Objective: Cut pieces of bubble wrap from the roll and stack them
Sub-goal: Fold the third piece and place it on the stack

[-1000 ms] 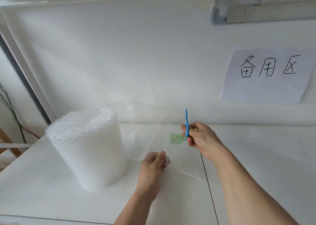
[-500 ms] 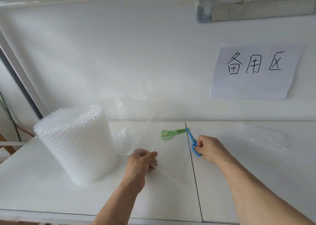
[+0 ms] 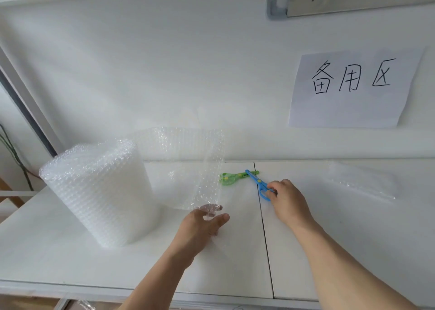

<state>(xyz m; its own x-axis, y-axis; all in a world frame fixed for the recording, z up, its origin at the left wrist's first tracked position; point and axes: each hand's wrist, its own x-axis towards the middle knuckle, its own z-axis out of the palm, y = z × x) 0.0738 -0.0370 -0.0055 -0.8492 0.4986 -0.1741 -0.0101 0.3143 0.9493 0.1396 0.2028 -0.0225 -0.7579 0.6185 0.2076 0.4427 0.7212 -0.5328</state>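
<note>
Hands first: the left hand (image 3: 204, 222) pinches the lower corner of a loose sheet of bubble wrap (image 3: 200, 166), lifted upright off the table. The right hand (image 3: 286, 201) rests on the table with its fingers closed on the handle of the blue scissors (image 3: 259, 185), which lie flat. By size: a white table (image 3: 117, 262) against a white wall; the bubble wrap roll (image 3: 96, 192) stands upright at left, feeding the sheet. Cut pieces (image 3: 362, 185) lie flat at far right. Green scissors (image 3: 235, 177) lie just behind the blue ones, blades crossing. A paper sign (image 3: 353, 88) hangs on the wall.
</note>
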